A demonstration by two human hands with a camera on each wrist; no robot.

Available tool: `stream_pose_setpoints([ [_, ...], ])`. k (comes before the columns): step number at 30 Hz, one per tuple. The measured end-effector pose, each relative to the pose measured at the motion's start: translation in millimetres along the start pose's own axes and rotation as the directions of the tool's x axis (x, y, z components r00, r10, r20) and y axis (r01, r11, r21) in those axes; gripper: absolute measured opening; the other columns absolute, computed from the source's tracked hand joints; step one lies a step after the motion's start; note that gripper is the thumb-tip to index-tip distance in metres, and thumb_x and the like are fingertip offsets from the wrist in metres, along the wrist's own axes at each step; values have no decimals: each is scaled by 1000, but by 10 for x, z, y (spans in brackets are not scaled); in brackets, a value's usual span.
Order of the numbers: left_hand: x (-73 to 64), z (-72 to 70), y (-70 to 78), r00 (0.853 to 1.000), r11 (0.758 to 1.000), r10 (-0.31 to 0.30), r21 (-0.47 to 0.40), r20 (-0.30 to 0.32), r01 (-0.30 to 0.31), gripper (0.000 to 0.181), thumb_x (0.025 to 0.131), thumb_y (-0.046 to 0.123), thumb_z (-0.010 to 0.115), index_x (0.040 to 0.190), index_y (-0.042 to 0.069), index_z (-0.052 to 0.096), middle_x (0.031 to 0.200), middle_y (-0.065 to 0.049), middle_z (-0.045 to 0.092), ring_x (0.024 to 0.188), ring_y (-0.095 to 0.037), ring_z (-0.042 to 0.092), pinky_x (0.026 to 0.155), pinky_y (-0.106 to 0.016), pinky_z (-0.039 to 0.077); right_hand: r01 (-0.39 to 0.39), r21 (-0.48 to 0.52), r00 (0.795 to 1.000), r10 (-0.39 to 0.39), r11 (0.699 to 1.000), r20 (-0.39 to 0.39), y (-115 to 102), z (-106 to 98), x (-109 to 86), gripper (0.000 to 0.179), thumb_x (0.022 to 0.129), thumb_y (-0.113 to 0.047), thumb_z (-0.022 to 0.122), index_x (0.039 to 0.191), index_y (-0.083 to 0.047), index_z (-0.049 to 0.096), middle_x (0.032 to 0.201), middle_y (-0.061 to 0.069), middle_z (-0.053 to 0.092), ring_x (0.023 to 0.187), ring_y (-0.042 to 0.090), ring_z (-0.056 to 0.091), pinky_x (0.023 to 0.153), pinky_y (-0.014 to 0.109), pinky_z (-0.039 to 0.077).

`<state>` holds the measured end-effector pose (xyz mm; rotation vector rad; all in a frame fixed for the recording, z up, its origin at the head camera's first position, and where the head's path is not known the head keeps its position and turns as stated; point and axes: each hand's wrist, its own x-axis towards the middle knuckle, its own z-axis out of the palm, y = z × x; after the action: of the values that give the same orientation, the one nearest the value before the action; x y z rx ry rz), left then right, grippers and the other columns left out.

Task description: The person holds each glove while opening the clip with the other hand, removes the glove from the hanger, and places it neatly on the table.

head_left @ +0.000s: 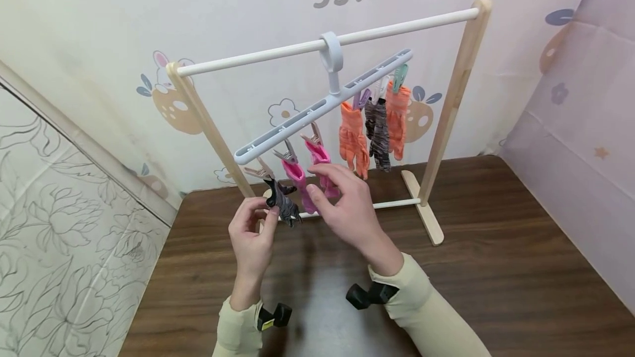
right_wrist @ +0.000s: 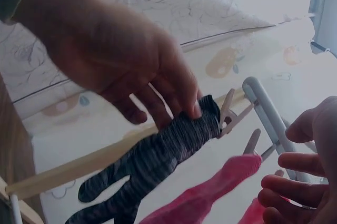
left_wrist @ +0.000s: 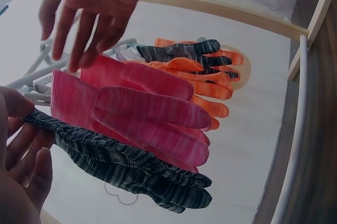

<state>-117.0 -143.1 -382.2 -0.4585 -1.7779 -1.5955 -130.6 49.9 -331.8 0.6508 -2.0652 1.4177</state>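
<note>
My left hand [head_left: 252, 236] pinches the cuff of a black-and-grey knit glove [head_left: 284, 207] between thumb and fingers. In the right wrist view, a beige clothespin [right_wrist: 227, 114] is at the edge of that cuff. Beside the dark glove, two pink gloves [head_left: 296, 176] hang from clothespins [head_left: 286, 153] under a pale grey-blue hanger [head_left: 283, 132]. My right hand [head_left: 351, 211] is held in front of the pink gloves with its fingers spread and nothing in them; it partly covers the nearer pink glove in the head view.
The hanger tilts on the white rod [head_left: 407, 28] of a wooden stand [head_left: 458, 81]. On its right half hang two orange gloves [head_left: 353, 131] and a dark glove [head_left: 379, 131] between them. The stand is on a brown wooden table [head_left: 476, 280], with a printed cloth backdrop [head_left: 238, 4] behind.
</note>
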Motion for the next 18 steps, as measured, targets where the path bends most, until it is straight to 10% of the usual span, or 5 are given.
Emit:
stream_pose_setpoints([
  [18, 31, 81, 283, 1000, 1000, 16, -1, 9, -16, 12, 82, -20, 64, 92, -14, 62, 87, -14, 62, 80, -12, 60, 65, -21, 49, 97, 52, 995, -97, 994, -9, -179, 260, 262, 28, 88, -14, 72, 115, -6, 70, 107, 8, 70, 87, 19, 60, 63, 29, 55],
])
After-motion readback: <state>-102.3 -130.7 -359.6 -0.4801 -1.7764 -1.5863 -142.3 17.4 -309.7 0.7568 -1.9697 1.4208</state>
